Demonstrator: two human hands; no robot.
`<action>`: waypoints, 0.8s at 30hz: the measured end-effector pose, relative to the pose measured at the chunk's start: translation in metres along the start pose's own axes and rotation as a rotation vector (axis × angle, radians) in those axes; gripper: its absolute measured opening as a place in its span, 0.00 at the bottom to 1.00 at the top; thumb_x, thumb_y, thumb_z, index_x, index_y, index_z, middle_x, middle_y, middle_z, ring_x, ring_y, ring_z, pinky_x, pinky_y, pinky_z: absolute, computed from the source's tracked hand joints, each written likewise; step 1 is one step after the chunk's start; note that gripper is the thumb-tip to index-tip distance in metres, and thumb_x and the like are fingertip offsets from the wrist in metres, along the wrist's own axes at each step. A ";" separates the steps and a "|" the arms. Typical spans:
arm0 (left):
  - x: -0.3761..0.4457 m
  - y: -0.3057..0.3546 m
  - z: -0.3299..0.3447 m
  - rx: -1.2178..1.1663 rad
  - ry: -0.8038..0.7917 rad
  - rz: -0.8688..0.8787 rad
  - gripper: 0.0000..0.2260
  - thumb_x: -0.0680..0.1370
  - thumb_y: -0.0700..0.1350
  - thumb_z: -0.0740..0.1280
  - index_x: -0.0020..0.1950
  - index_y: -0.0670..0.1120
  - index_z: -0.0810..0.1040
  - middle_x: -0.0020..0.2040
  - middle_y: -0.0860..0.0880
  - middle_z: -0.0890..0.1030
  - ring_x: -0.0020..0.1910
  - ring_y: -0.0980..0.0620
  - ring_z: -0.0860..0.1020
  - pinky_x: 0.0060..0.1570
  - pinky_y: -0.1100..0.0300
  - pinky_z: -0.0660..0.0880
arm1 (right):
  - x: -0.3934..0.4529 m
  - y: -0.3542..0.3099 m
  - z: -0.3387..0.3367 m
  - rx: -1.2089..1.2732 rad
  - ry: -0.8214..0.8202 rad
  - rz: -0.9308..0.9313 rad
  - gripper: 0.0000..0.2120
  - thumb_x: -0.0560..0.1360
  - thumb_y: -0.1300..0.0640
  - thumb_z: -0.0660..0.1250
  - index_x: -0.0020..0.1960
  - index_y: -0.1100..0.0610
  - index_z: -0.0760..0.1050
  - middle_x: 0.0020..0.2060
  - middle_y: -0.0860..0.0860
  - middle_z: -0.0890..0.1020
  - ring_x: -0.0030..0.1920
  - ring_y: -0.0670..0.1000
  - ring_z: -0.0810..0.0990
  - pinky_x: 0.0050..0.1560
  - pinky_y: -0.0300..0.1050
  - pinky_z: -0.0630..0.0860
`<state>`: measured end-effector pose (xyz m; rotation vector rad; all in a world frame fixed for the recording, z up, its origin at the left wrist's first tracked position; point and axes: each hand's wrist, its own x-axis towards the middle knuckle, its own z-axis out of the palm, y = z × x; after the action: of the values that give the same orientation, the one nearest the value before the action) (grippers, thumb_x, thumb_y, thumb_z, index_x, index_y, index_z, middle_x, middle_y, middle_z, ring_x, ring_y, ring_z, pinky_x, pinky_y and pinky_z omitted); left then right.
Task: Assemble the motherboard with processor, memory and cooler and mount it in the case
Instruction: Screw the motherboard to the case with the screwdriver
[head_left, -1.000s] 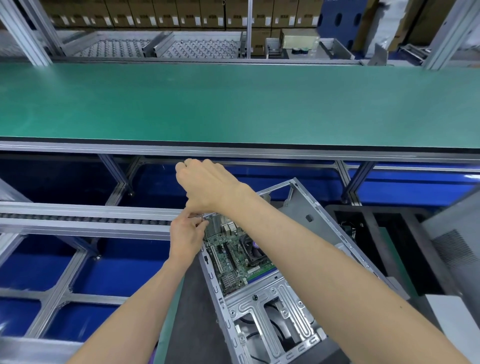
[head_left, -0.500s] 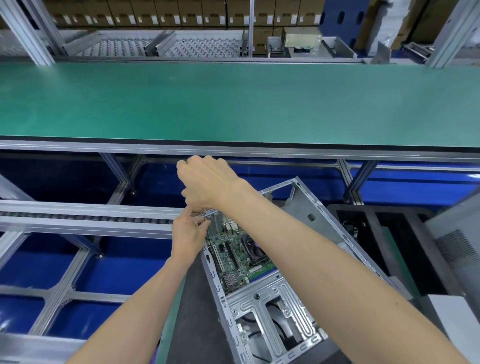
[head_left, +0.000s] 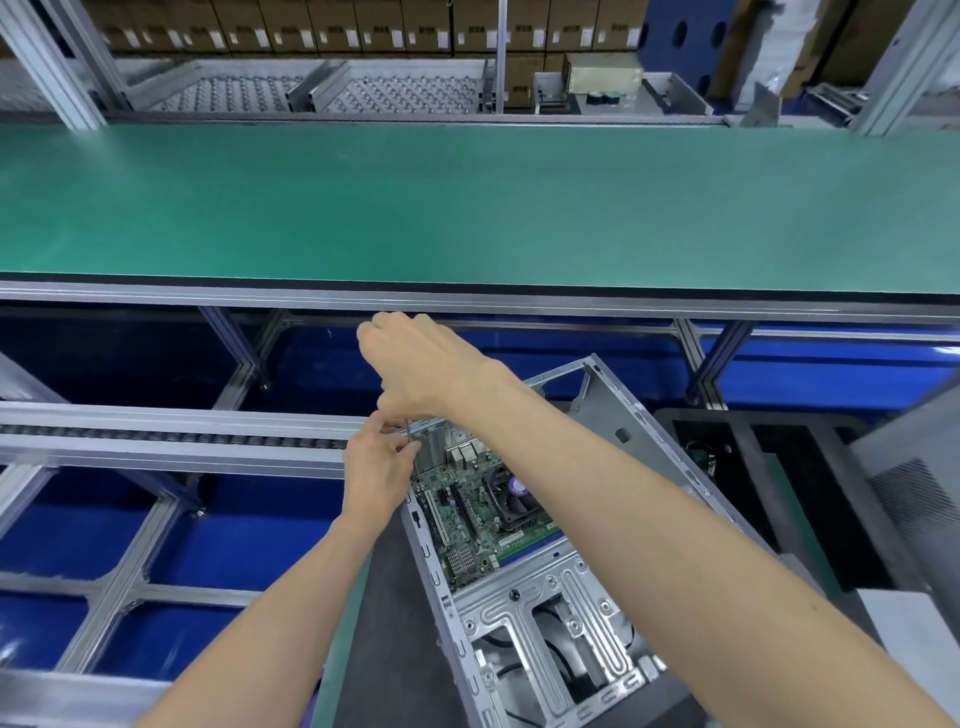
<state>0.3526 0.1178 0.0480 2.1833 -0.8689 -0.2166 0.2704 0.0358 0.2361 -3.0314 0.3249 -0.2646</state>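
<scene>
Motherboard (head_left: 470, 512): green board lying inside the open metal case, in the half of the case farther from the camera; slots and a small finned heatsink show on its near left part.
Cooler (head_left: 511, 493): dark fan with a purple hub label, seated on the motherboard and partly hidden behind the right forearm.
Case (head_left: 545, 613): bare grey steel chassis, open side up, lying at an angle on a dark mat (head_left: 384, 623); the near end shows stamped drive-bay plates with black cables under them.
Left hand (head_left: 376, 467): at the far left corner of the case, fingers curled, thumb and fingertips pinching a thin metal shaft (head_left: 409, 430) that stands roughly upright there; what the shaft's tip meets is hidden by the fingers.
Right hand (head_left: 421, 364): directly above the left hand, fist closed with the knuckles toward the camera; the shaft rises into it from below, but what it grips is hidden under the hand, so I cannot tell what it holds.
Counter (head_left: 467, 208): long green surface beyond the hands, edged with an aluminium rail.
Roller track (head_left: 171, 434): aluminium rail with small rollers running left from the hands, over a blue floor.
Cardboard boxes (head_left: 363, 26): stacked in a row at the far back.
</scene>
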 end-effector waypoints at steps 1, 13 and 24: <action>-0.001 0.002 -0.002 -0.017 0.003 0.009 0.03 0.75 0.39 0.74 0.47 0.43 0.84 0.49 0.55 0.79 0.40 0.64 0.75 0.43 0.79 0.66 | 0.000 0.000 0.001 -0.017 0.034 0.018 0.09 0.74 0.59 0.68 0.48 0.57 0.67 0.43 0.54 0.70 0.40 0.58 0.73 0.31 0.45 0.62; -0.001 0.006 -0.002 -0.021 0.027 0.057 0.09 0.73 0.36 0.74 0.37 0.45 0.77 0.52 0.47 0.81 0.43 0.49 0.79 0.47 0.56 0.75 | 0.001 -0.003 0.003 -0.087 0.106 0.072 0.07 0.78 0.54 0.66 0.51 0.58 0.74 0.47 0.55 0.78 0.46 0.62 0.78 0.38 0.50 0.65; 0.001 0.001 0.002 0.039 0.021 0.083 0.09 0.74 0.39 0.75 0.34 0.40 0.82 0.53 0.48 0.81 0.44 0.52 0.76 0.47 0.58 0.70 | -0.003 0.001 0.007 -0.062 0.106 0.066 0.14 0.78 0.53 0.67 0.59 0.60 0.71 0.48 0.55 0.77 0.45 0.60 0.77 0.38 0.50 0.65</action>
<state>0.3527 0.1156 0.0475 2.1770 -0.9567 -0.1367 0.2681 0.0355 0.2290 -3.0667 0.4487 -0.4192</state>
